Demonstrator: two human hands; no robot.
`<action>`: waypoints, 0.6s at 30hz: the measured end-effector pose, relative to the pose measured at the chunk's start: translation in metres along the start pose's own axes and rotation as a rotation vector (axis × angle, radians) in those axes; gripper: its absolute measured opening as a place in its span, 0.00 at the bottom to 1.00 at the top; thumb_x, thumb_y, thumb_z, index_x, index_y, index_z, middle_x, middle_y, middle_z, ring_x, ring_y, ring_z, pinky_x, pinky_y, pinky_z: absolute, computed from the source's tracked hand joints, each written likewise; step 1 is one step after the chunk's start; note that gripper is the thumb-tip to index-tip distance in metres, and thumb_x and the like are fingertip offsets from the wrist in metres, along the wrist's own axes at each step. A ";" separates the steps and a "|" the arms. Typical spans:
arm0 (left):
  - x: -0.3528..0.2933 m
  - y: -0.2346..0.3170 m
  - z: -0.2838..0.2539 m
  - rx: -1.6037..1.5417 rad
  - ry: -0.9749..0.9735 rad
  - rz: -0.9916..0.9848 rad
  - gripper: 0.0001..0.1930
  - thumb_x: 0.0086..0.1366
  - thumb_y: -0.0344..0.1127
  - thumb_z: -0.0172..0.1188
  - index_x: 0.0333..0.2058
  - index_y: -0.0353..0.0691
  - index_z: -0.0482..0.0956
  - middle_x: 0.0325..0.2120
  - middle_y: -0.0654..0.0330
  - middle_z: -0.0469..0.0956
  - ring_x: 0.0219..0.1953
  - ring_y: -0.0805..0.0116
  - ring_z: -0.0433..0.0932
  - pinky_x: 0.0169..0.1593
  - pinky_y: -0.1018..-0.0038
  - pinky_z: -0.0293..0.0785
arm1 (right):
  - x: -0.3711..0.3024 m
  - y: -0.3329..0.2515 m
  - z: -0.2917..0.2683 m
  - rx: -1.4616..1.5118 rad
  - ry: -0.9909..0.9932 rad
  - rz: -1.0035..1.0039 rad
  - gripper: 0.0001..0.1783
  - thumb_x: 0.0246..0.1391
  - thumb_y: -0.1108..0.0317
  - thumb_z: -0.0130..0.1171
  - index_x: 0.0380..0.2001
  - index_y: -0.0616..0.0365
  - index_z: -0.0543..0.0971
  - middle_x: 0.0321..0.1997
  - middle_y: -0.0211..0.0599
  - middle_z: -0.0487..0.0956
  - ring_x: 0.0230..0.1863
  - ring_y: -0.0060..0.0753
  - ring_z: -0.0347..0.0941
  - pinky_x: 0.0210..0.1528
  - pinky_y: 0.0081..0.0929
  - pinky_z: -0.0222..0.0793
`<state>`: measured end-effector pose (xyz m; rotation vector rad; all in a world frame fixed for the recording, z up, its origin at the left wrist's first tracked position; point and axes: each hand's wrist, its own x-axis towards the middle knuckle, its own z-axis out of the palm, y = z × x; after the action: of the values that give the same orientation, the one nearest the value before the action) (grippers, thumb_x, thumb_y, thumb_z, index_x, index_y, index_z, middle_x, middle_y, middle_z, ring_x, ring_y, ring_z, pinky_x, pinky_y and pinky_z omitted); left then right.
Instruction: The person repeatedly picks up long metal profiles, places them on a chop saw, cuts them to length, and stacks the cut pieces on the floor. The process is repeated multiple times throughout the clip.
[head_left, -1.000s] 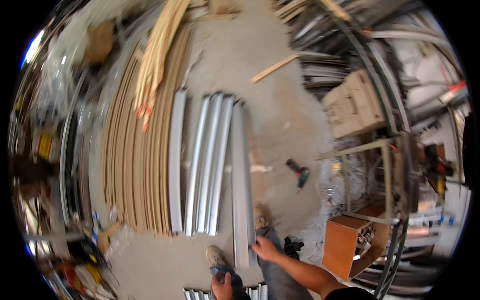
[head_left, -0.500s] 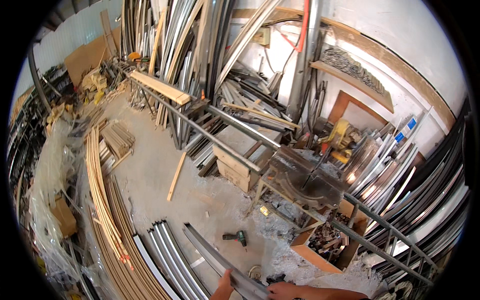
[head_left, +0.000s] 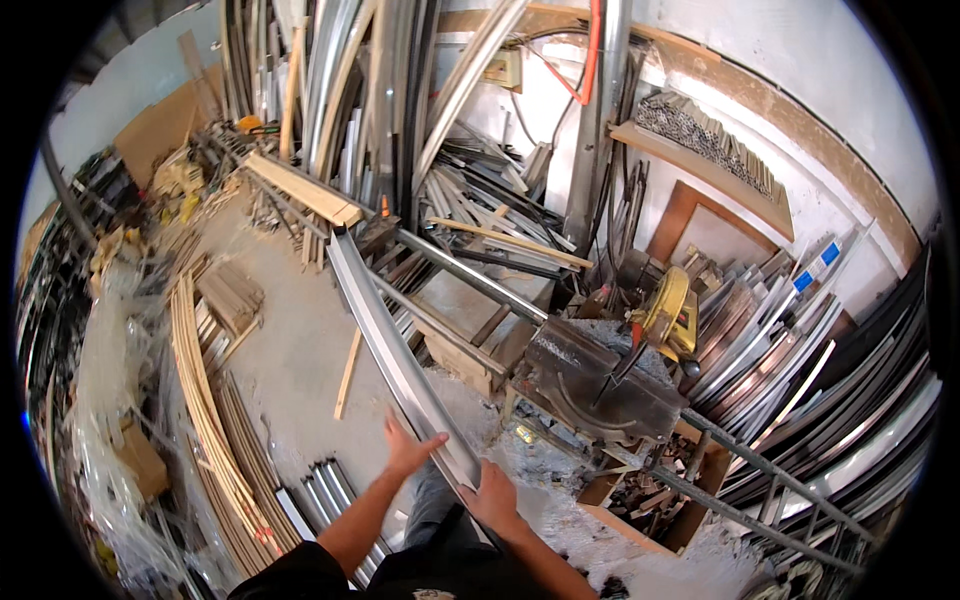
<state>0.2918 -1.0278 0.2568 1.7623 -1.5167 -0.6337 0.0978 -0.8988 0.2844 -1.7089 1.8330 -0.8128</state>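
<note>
A long silver metal profile (head_left: 420, 395) slants up from my body, its far end by the pale wooden boards on the rail frame (head_left: 430, 318). My right hand (head_left: 492, 497) grips the profile at its near part, close to my waist. At the profile's left edge, my left hand (head_left: 408, 450) has its fingers spread and stretched, with the thumb lying against the metal. Right of the profile stands a saw table (head_left: 590, 385) with a yellow-guarded cut-off saw (head_left: 672, 312). The profile's nearest end is hidden by my right arm and body.
A wooden box of metal offcuts (head_left: 640, 545) stands below the saw table. Silver profiles (head_left: 330, 480) and long wooden strips (head_left: 215, 400) lie on the floor at left. A cardboard box (head_left: 455, 310) sits under the rails. Bar stock (head_left: 850, 400) crowds the right side.
The profile has been raised from near the floor, and its far end now reaches the rail frame. Both hands have come up with it; the left fingers are now spread.
</note>
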 end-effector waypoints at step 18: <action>0.467 0.070 0.206 0.818 -1.054 1.229 0.31 0.53 0.58 0.76 0.46 0.41 0.80 0.41 0.51 0.84 0.47 0.47 0.83 0.54 0.52 0.76 | 0.242 -0.005 0.026 -0.353 0.516 0.768 0.29 0.56 0.65 0.63 0.62 0.59 0.74 0.68 0.53 0.69 0.70 0.59 0.64 0.73 0.54 0.58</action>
<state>0.1800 -1.5294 0.2223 0.4277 -3.4295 -0.2251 0.0994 -1.1421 0.2789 -0.8263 2.8393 -0.6422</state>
